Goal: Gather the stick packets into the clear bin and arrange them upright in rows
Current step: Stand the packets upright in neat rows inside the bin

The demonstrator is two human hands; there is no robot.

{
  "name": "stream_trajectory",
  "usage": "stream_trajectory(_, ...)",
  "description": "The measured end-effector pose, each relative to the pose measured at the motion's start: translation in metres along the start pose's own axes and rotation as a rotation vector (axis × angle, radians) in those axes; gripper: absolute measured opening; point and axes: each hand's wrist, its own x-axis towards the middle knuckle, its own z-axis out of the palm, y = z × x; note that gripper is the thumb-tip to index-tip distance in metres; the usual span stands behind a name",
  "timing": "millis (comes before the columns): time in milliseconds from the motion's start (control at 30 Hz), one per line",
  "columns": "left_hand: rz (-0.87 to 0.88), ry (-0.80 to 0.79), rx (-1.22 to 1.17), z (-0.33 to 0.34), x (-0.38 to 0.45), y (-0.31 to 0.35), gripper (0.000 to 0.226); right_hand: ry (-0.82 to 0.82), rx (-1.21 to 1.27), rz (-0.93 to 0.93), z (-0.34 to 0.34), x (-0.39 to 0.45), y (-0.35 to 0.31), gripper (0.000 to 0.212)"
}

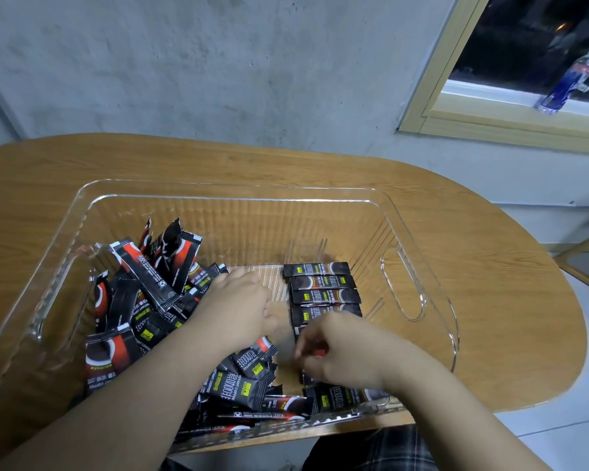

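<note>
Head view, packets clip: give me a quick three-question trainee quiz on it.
1. True or false: the stick packets in the neat row lie at the clear bin's right side.
2. Which hand is at the loose pile? A left hand B right hand
3. Fill in: on the window ledge stands a ____.

Key: 1 true; 2 A; 3 bottle.

Wooden oval table (490,283) mid-frame, grey wall (218,62) behind, window frame (432,79) upper right, plastic bottle (572,79) on sill.
</note>
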Motion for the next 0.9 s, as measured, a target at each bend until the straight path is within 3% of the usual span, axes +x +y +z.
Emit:
stream_trajectory(133,0.002,0.001,0.013,0.001,0.001,-0.001,0.033,-0.173,0.024,0.009,0.004,-0.01,-0.001,0.017)
stream_trajectory(333,0.003,0.009,0.006,0.0,0.001,-0.001,0.034,-0.159,0.048,0.022,0.005,-0.009,-0.004,0.005)
stream_trajectory(633,0.005,-0.001,0.004,-0.002,-0.001,0.0,0.032,0.301,-0.105,0.377,-0.012,-0.003,0.017,0.02)
stream_trajectory(900,0.014,0.015,-0.011,-0.003,-0.003,0.001,0.029,0.411,-0.189,0.442,-0.01,0.006,-0.001,0.048)
